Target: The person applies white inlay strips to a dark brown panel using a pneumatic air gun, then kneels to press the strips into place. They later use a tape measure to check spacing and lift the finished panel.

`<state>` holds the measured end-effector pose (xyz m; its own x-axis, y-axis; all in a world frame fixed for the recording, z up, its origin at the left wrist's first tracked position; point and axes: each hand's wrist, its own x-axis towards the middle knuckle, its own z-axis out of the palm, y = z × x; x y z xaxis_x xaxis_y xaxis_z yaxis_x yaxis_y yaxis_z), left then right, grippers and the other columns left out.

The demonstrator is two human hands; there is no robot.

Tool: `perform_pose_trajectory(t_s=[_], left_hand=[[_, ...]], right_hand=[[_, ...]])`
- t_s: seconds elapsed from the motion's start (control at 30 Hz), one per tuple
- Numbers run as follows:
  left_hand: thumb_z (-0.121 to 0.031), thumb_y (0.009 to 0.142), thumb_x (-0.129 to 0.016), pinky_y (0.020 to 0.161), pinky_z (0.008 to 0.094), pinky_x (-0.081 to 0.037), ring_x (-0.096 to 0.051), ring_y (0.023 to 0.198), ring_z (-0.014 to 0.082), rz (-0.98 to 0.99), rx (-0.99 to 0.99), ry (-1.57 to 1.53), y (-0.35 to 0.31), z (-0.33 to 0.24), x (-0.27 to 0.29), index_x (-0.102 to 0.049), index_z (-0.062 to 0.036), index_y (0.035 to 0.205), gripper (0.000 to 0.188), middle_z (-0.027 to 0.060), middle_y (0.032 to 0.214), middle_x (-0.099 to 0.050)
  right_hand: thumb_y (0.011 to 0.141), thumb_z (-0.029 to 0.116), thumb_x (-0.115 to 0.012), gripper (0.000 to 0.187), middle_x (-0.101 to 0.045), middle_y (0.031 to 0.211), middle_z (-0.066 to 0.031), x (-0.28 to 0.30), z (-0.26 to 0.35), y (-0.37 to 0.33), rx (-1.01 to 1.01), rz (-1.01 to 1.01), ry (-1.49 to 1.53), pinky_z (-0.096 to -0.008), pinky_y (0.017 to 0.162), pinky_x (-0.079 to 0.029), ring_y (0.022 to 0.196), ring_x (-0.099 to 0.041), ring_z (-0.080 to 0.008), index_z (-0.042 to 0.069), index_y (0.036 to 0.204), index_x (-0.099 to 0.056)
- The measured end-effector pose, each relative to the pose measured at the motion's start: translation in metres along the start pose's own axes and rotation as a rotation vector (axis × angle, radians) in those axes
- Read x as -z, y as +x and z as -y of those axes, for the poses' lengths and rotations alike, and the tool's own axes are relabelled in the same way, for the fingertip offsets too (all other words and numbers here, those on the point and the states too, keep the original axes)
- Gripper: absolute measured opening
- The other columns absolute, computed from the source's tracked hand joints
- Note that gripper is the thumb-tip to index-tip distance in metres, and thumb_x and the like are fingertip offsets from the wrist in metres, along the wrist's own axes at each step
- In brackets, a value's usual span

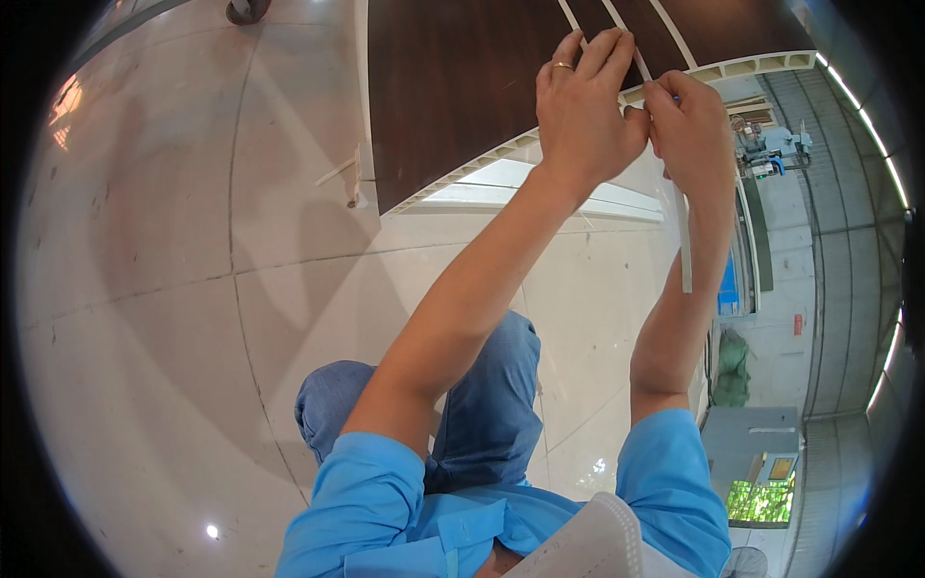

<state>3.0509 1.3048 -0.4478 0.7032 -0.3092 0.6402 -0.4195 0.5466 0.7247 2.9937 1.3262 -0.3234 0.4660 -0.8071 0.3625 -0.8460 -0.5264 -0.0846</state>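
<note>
A dark brown panel with a pale, hollow-celled edge stands at the top, with light narrow lines crossing its right part. My left hand, a ring on one finger, lies on the panel with its fingers stretched over one of these lines. Beside it, at the panel's edge, my right hand is closed in a pinch on a thin pale strip. The strip's loose end hangs down past my right wrist. My right fingertips partly hide where the strip meets the panel.
Beneath the panel edge lie long white pieces on the tiled floor. Small pale offcuts are left of the panel. At the right are a machine, green sacks and a grey cabinet. A caster wheel shows top left.
</note>
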Motion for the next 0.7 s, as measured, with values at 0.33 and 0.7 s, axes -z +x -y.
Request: perform_pose_trajectory(t_s=[0.33,0.7], left_hand=[[-0.032,0.089,-0.057,0.115,0.0464,-0.037,-0.04,0.144,0.0361,0.126,0.089,-0.032,0.011,0.007,0.007,-0.061,-0.0104,0.142,0.057,0.0045,0.149,-0.055],[-0.037,0.091,-0.053,0.117,0.0486,-0.032,-0.037,0.145,0.0398,0.17,0.202,-0.126,0.019,0.008,0.006,-0.066,-0.0123,0.138,0.054,0.0079,0.152,-0.053]], right_hand=[[0.1,0.028,-0.057,0.035,-0.052,0.051,-0.0027,0.007,-0.007,-0.025,-0.192,0.143,0.257,-0.0267,0.038,-0.032,0.037,-0.042,-0.0078,0.002,0.079,-0.067],[0.098,0.026,-0.059,0.032,-0.05,0.048,-0.0015,0.002,-0.012,-0.016,-0.125,0.088,0.327,-0.0262,0.037,-0.029,0.036,-0.038,-0.0067,0.002,0.078,-0.067]])
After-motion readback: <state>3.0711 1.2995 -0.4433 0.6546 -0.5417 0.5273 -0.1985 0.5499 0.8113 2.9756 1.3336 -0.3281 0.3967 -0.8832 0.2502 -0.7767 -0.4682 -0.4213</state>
